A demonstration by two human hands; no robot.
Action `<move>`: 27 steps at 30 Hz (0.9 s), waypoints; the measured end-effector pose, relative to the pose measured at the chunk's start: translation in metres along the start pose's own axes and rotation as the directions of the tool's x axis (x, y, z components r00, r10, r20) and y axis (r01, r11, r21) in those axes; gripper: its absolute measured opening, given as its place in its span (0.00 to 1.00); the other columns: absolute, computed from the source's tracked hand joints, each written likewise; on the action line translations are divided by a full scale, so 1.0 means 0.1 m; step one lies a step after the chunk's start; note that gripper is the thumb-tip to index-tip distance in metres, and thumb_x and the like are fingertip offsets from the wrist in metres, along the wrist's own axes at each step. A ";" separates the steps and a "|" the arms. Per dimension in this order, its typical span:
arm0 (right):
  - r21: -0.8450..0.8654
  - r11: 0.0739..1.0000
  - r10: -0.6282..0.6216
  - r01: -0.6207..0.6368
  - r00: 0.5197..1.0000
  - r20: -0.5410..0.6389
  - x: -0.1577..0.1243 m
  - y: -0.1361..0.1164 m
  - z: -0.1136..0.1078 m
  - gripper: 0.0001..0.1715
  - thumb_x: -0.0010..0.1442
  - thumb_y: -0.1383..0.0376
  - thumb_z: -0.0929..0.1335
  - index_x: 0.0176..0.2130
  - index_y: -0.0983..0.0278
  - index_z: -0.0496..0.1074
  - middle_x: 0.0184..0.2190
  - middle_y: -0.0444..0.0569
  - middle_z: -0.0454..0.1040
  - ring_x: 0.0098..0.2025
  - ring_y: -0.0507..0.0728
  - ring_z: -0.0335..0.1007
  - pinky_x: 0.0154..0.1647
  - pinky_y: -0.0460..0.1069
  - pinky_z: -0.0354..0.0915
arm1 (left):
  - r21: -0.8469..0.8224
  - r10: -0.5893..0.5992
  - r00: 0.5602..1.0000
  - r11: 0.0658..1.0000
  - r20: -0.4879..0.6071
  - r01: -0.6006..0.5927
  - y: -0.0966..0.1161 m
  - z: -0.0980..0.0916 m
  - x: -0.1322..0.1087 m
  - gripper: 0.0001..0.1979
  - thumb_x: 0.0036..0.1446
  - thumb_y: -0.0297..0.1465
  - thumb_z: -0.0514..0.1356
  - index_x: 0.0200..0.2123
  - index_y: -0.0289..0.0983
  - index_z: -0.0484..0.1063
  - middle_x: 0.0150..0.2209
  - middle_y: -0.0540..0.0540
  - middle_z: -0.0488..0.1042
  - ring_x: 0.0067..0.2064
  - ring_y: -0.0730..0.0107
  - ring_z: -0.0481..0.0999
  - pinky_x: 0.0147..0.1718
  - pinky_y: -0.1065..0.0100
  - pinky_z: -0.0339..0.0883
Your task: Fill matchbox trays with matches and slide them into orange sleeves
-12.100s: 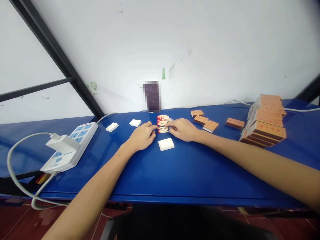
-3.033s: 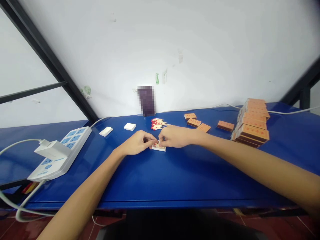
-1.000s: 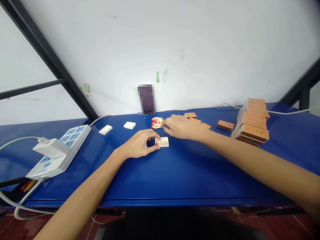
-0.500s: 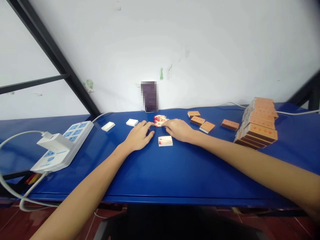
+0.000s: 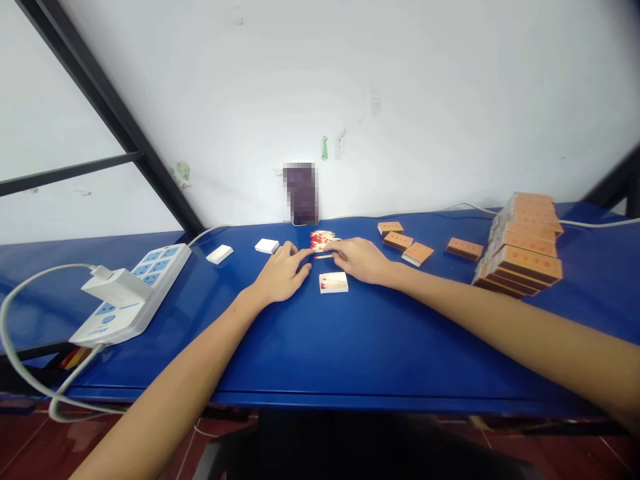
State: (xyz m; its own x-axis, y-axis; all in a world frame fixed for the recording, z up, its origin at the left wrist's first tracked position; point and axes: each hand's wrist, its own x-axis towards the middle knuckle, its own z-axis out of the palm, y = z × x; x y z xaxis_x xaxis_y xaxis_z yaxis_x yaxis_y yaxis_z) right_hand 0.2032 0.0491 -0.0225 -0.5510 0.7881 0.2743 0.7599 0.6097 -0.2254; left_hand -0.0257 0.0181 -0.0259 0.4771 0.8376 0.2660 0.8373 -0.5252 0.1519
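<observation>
A pile of red-headed matches lies on the blue table between my hands. My left hand rests to its left with fingers apart, the index fingertip at the pile's edge and nothing visible held. From the right, my right hand reaches in, its index finger at the pile. One single match sticks out leftward from its thumb and fingers, red head to the left; the grip on its far end is partly hidden. Just below lies a white matchbox tray with a few matches inside, heads to the left.
Two white trays lie left of my hands. Several orange matchboxes are scattered on the right beside a tall matchbox stack. A power strip with a plugged-in charger stands at left. A blurred dark phone-like object leans against the wall.
One match now shows apart from the pile, by my right thumb. My hands stay nearly in place; the whole view has shifted slightly.
</observation>
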 end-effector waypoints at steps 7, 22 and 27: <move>0.006 0.997 -0.076 0.076 0.996 -0.047 0.00 0.02 0.02 0.21 0.67 0.67 0.59 0.53 0.60 0.74 0.50 0.50 0.78 0.50 0.58 0.73 0.46 0.50 0.63 | 0.031 -0.007 1.000 0.999 0.010 0.007 0.01 0.01 0.00 0.25 0.68 0.40 0.46 0.62 0.37 0.65 0.45 0.40 0.64 0.48 0.56 0.68 0.53 0.52 0.63; -0.012 0.997 -0.082 0.082 0.997 0.003 0.01 0.01 0.00 0.24 0.66 0.68 0.59 0.56 0.58 0.74 0.52 0.50 0.76 0.53 0.59 0.71 0.49 0.51 0.64 | 0.191 0.002 0.999 0.982 0.043 -0.010 0.18 -0.09 0.03 0.20 0.66 0.33 0.46 0.57 0.34 0.67 0.46 0.38 0.64 0.43 0.56 0.68 0.47 0.51 0.67; -0.015 0.997 -0.082 0.081 0.997 -0.005 0.00 0.02 0.01 0.24 0.66 0.68 0.60 0.57 0.56 0.73 0.52 0.49 0.77 0.51 0.59 0.72 0.47 0.51 0.65 | 0.222 0.046 0.997 0.973 0.063 -0.059 0.21 -0.13 0.02 0.19 0.67 0.33 0.46 0.54 0.33 0.68 0.46 0.36 0.67 0.44 0.54 0.71 0.44 0.53 0.68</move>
State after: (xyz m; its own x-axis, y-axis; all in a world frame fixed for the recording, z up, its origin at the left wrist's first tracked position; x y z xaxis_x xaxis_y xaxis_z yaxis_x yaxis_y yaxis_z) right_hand 0.2044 0.0507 -0.0236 -0.6092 0.7353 0.2969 0.7176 0.6705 -0.1884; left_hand -0.0102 0.0067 -0.0101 0.5306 0.8205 0.2125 0.8463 -0.5267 -0.0795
